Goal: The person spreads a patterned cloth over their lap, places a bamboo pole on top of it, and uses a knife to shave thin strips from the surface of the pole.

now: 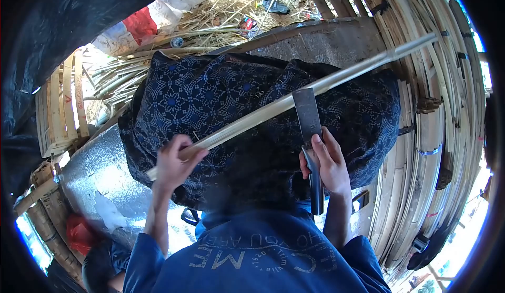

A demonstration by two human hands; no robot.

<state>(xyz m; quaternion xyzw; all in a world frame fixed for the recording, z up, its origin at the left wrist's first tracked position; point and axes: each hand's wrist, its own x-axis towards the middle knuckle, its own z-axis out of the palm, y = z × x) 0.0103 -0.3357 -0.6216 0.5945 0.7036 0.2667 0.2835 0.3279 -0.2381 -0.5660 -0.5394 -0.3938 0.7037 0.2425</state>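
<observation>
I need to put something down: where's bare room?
The silvery surface looks bare left of the patterned cloth, near the slatted crate, and beyond the cloth. Crowded: the stacked strips at right, the straw, and around the knife.

I see my left hand [176, 162] curled in a grip, slightly blurred | right hand [331, 162] wrapped closed, wrist [340, 190] nearly straight | both forearms [337, 214] reach forward, well apart

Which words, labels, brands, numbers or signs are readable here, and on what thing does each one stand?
"EC" and "ME", upside down: blue T-shirt, with small lettering between them.
"HO YOU ARE", upside down: same T-shirt.
Too small or blurred to read: that small lettering, the red marks on the wooden crate, faint marks on the knife, the tag on the patterned cloth.
</observation>
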